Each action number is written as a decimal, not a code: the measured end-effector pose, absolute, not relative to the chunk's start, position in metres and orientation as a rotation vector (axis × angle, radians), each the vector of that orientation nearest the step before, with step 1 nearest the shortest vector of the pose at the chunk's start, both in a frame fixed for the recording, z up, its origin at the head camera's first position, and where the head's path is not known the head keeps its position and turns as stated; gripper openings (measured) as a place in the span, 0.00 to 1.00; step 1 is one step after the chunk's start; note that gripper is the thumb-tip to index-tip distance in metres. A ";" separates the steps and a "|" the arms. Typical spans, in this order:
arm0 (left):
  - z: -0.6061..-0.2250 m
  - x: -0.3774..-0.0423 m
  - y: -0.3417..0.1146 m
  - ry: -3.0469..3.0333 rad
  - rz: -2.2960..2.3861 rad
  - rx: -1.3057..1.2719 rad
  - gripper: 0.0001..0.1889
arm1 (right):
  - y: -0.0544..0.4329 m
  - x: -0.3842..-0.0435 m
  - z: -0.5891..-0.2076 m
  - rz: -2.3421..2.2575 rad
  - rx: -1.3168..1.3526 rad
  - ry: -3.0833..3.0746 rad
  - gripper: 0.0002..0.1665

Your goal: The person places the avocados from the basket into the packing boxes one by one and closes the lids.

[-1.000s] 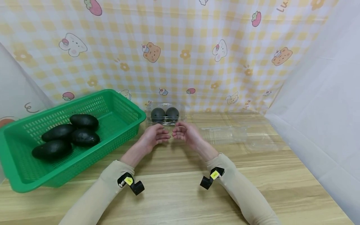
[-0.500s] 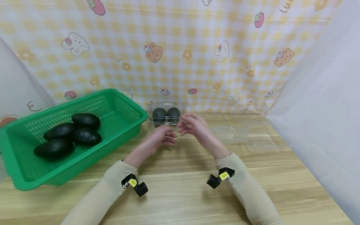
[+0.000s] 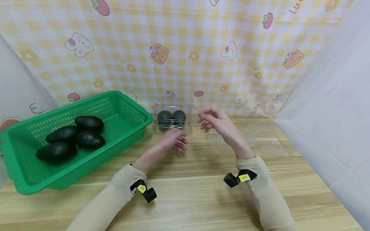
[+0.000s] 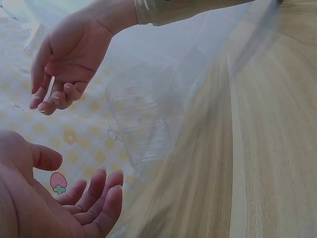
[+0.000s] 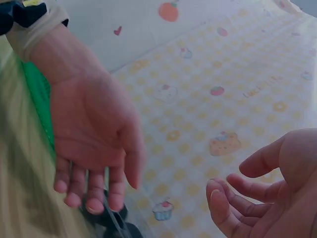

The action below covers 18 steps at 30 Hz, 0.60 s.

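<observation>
A clear plastic clamshell box (image 3: pixel 189 123) stands at the back middle, by the curtain, with dark avocados (image 3: pixel 164 118) inside. Just in front of it is my left hand (image 3: pixel 171 139), fingers relaxed and holding nothing. My right hand (image 3: pixel 218 122) hovers to the right of the box, fingers loosely bent, apart from it. Both palms show bare in the wrist views, where the left hand (image 4: pixel 59 203) and the right hand (image 5: pixel 267 188) face each other with a gap between them. In the right wrist view, the other hand's fingertips partly cover the boxed avocados (image 5: pixel 113 225).
At left a green plastic basket (image 3: pixel 131 136) contains several avocados (image 3: pixel 89 139). More clear plastic containers (image 3: pixel 268 146) lie at the right of the wooden table (image 3: pixel 196 199), partly behind my right forearm. A checked curtain (image 3: pixel 185 73) hangs along the back edge.
My right hand has moved right, away from the box. My left hand has shifted slightly right in front of it. The box with the avocados stays in place.
</observation>
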<state>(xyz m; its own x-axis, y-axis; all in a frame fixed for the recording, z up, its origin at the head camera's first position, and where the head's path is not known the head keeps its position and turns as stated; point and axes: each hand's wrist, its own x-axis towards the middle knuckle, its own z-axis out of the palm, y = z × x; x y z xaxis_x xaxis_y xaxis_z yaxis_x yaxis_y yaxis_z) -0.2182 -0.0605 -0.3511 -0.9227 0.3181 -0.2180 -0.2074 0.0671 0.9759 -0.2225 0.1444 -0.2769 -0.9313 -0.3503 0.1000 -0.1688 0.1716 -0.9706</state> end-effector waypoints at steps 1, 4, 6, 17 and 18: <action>-0.350 -0.218 -0.059 1.981 1.910 0.116 0.12 | 0.149 -0.224 -0.276 -1.859 -0.508 2.312 0.15; -0.348 -0.217 -0.056 1.989 1.891 0.125 0.13 | 0.162 -0.227 -0.273 -1.833 -0.494 2.391 0.16; -0.348 -0.217 -0.054 1.988 1.880 0.135 0.12 | 0.170 -0.230 -0.272 -1.814 -0.489 2.434 0.16; -0.345 -0.216 -0.042 1.987 1.871 0.166 0.16 | 0.211 -0.232 -0.259 -1.655 -0.418 2.623 0.18; -0.344 -0.216 -0.041 1.987 1.867 0.162 0.16 | 0.215 -0.232 -0.258 -1.638 -0.407 2.633 0.18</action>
<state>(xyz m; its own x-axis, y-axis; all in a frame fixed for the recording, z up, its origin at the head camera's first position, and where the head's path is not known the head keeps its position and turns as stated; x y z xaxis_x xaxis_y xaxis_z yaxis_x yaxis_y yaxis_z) -0.2163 -0.0412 -0.3443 -0.9102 0.3556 -0.2123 -0.1897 0.0979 0.9770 -0.2319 0.2150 -0.2580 -0.9661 -0.2263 0.1244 -0.2116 0.4176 -0.8837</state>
